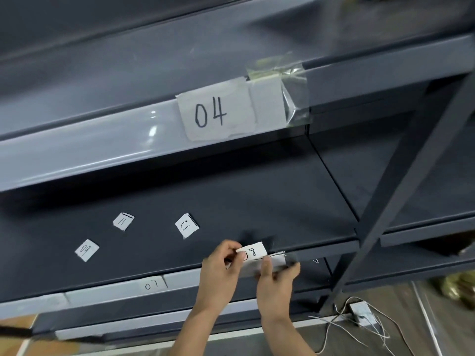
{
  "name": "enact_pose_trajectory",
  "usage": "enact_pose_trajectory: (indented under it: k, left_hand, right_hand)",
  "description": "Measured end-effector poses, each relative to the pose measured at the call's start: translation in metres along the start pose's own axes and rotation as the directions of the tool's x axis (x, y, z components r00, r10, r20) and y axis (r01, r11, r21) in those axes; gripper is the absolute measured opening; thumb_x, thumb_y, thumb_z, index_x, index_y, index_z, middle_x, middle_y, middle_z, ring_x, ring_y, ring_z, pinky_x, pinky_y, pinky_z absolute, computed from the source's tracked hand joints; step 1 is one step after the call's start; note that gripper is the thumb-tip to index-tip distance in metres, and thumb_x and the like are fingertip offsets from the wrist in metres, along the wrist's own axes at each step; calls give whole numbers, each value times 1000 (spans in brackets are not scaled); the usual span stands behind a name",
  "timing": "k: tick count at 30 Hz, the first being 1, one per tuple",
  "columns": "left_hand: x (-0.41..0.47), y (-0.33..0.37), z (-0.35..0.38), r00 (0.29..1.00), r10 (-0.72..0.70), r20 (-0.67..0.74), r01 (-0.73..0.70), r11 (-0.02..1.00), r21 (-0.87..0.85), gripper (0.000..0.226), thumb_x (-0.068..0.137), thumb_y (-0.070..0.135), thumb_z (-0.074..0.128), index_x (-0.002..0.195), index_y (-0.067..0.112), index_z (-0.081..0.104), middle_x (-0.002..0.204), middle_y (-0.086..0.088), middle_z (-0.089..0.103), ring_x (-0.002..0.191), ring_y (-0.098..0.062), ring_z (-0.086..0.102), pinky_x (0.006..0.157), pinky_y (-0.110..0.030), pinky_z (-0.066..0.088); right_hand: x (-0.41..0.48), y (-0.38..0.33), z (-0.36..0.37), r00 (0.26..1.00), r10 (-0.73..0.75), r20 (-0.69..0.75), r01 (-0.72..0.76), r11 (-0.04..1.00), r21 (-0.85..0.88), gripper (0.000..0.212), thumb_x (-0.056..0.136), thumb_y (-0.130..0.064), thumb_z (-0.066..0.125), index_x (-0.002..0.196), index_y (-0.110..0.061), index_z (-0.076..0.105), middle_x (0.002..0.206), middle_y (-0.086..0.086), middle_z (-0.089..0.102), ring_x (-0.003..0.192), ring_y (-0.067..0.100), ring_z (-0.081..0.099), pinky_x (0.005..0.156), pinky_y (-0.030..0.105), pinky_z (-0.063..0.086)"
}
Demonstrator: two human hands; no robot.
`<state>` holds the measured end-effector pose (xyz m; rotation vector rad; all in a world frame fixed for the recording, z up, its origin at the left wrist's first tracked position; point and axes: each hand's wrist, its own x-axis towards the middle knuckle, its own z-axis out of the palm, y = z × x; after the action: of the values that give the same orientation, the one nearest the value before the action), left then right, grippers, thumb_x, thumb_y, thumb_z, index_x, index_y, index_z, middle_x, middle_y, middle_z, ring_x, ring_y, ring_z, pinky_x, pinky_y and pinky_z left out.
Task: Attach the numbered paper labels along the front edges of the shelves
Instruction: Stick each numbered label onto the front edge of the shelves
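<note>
Left hand: grip closed in a pinch, thumb and fingertips on the left end of the 08 label.
Right hand: grip closed, with the thumb on the label's lower edge and the fingers curled behind it.
08 label: lower centre of the frame, at the front edge of the lower shelf.
Loose labels: 09 label, 11 label and 12 label lie apart on the lower shelf, left of the hands.
07 label: on the same front edge, lower left of the hands.
04 label: on the upper shelf's front edge, with crumpled clear tape at its right.
Floor, lower right: white cables.
</note>
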<state>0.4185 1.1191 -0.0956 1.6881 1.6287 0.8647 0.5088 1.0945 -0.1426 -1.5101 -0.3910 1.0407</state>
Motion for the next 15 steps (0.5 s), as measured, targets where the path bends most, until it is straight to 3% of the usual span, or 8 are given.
enact_pose_trajectory:
  k: [4, 9, 15]
  left_hand:
    - [1, 5, 1, 1000, -1, 0, 1, 1000, 1, 12, 89, 14, 66, 85, 24, 63, 78, 16, 69, 77, -2, 63, 63, -9, 41]
    - [1, 11, 1, 999, -14, 39, 15, 1000, -13, 10, 90, 14, 64, 85, 23, 63, 79, 17, 69, 80, -2, 63, 65, -9, 42]
    - [1, 10, -3, 999, -42, 1, 42, 998, -53, 12, 90, 11, 64, 86, 22, 62, 78, 13, 70, 77, -6, 64, 67, -15, 47]
  right_hand:
    - [3, 0, -3, 1000, -3, 26, 4, 1000, -17, 42, 96, -24, 53, 129, -18, 28, 125, 7, 55, 111, 25, 57, 103, 45, 43]
    - [4, 1, -4, 1000, 0, 31, 3, 997, -76, 31, 96, -24, 51, 117, -23, 29, 121, 9, 57, 108, 26, 59, 101, 43, 43]
    - [2, 3, -7, 999, -10, 50, 14, 997, -78, 42, 95, -32, 54, 125, -14, 31, 106, 13, 66, 95, 23, 62, 93, 36, 45]
